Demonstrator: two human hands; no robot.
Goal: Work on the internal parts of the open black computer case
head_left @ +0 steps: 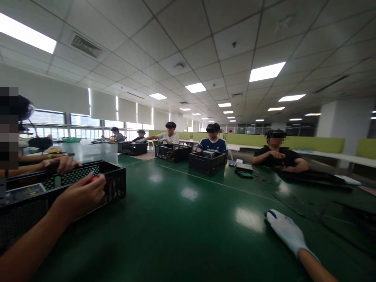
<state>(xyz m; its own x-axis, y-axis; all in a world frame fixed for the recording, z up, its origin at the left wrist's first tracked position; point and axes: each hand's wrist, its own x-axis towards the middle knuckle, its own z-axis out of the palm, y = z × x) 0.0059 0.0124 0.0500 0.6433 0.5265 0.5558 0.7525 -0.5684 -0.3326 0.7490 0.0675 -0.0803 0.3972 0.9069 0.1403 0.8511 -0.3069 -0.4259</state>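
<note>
My bare left hand (85, 192) reaches in from the lower left with its fingers closed on a small red object (94, 179), mostly hidden by the fingers. It is in front of the near side of an open black metal case (116, 182) with a perforated wall. On the right, my right hand (284, 229) wears a white glove with blue at the fingertips. It lies stretched out on the green tabletop (188, 231), with nothing visible in it.
At the left, another person's hands (63, 163) rest on the case's far edge. More open cases (207, 163) stand across the table before seated people. Small parts (243, 168), a dark panel (314, 180) and thin cables (289, 205) lie toward the right.
</note>
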